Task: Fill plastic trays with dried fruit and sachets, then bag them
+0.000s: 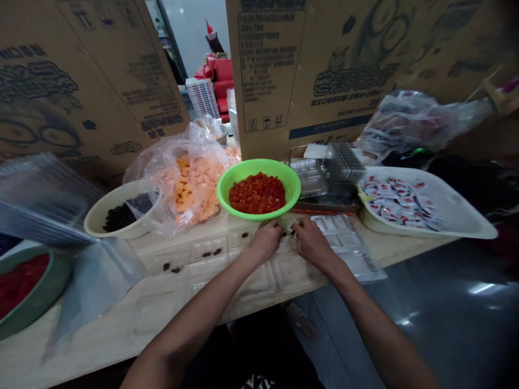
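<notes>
Head view. Left hand (265,240) is knuckles-up with the fingers curled under, its grip bunched together at the far edge of the clear compartment tray (211,265). Right hand (312,241) mirrors it, thumb and forefinger drawn close, fingertips turned toward the left hand. A few dark fruit pieces (288,233) lie between the two grips, touching or just beside the fingertips; whether either grip actually pinches one cannot be told. Both forearms run up from the bottom edge and converge, wrists low over the tray. More dark pieces sit in the tray's compartments to the left. Green bowl (292,183) of red bits stands just beyond the knuckles, close to them. A stack of clear trays (348,248) lies by the right wrist, overhanging the edge of the worktop (101,335). Left of the hands the tray is open. Farther left are a cream bowl (101,216) and a plastic bag (190,189) of orange pieces. A white tray (458,216) of sachets sits right.
</notes>
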A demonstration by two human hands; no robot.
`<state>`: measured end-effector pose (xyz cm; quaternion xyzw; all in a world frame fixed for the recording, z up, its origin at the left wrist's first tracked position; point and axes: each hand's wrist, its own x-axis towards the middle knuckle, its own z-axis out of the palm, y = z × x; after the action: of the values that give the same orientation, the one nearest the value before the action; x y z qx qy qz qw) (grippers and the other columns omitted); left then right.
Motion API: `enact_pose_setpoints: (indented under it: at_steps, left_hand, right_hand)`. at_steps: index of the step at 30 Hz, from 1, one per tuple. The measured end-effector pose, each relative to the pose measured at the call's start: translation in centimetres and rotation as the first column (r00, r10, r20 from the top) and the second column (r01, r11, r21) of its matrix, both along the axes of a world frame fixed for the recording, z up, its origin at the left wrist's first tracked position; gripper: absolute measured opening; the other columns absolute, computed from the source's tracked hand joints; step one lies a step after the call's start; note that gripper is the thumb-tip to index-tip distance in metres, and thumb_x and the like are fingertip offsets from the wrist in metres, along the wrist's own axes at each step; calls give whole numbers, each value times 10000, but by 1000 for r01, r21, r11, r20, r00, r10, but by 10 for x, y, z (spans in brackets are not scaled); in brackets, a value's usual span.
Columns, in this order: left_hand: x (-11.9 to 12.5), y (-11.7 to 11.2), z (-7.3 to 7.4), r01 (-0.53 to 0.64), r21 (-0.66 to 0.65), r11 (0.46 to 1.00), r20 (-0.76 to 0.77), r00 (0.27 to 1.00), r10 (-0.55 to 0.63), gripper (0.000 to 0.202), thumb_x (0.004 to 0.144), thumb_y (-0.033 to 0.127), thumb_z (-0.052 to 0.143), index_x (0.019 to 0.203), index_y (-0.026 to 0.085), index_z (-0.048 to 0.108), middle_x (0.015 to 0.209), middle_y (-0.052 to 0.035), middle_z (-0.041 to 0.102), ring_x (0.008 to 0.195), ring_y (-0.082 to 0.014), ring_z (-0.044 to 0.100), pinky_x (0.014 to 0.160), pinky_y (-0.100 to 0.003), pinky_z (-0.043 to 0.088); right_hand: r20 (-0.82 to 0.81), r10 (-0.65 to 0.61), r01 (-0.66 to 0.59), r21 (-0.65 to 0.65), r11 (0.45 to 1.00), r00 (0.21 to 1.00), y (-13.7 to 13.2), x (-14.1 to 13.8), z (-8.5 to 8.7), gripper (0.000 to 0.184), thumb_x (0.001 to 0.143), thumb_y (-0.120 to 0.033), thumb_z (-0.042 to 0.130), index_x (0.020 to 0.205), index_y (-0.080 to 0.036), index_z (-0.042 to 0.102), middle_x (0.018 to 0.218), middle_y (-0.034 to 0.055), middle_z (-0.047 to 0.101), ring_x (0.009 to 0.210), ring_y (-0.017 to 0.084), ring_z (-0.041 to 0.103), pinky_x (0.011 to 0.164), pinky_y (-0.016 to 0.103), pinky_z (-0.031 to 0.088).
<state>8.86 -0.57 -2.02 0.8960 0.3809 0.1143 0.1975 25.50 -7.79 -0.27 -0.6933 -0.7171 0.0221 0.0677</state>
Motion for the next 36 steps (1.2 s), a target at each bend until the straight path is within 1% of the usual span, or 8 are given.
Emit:
enact_pose_setpoints:
  at_steps: [3,8,11,16,19,29,32,36]
  left_hand:
    - [9,0,4,-61,-89,994,-32,998,58,264,936,237,531,901,135,772,1025,-155,707,900,-245,674,872,-362,519]
    - [14,0,11,-119,-139,983,-43,993,114,241,902,195,549,925,154,785,933,-143,747,884,-263,689,836,-366,524]
    - [-11,1,17,-152,-130,980,-50,988,146,266,885,146,523,936,159,784,919,-140,753,876,-261,690,828,-358,521]
    - [-79,13,30,-321,-38,946,-157,937,311,254,848,157,558,966,165,782,994,-135,733,937,-264,682,834,-335,517]
    - [-97,20,30,-277,-53,959,-208,943,261,233,830,180,590,958,159,784,1001,-131,722,941,-266,682,824,-328,517]
    - [-105,6,29,-190,-74,979,-190,966,173,235,793,133,579,928,169,768,985,-88,709,861,-213,671,751,-284,497]
    - [-104,-2,31,-162,-90,983,-213,967,140,244,831,134,542,891,172,776,952,-93,704,838,-204,665,757,-284,494]
    - [-106,-15,34,-181,-75,981,-147,975,169,222,859,155,545,842,160,767,923,-94,704,823,-194,659,732,-268,482]
  right_hand:
    - [57,-6,9,-52,999,998,12,-1,0,253,867,-93,478,1031,-105,670,1078,192,567,987,282,524,809,353,384]
    - [56,-24,27,-64,998,998,20,-2,-6,273,825,-46,480,1023,-70,665,1018,197,600,955,279,549,797,341,385]
    - [8,-12,12,-65,998,1000,20,2,-8,271,806,-22,467,979,-87,664,997,172,589,926,249,554,789,320,395]
    - [-14,50,-50,-43,998,999,14,5,-10,228,818,-24,461,917,-121,642,1041,148,550,915,218,544,741,287,399]
    - [-19,62,-63,-36,997,998,12,4,-8,222,828,-24,456,901,-128,638,1028,140,554,926,215,549,759,287,404]
    - [-167,-72,81,52,995,983,17,22,-1,296,835,-63,436,1003,-117,674,1020,141,633,951,236,612,849,333,460]
    - [-162,-11,25,85,996,987,16,12,0,298,848,-76,429,1004,-124,678,1014,146,636,969,248,622,833,342,481]
    - [-149,149,-108,253,961,978,10,-7,10,260,865,-116,431,944,-159,675,970,129,643,936,251,638,789,357,508]
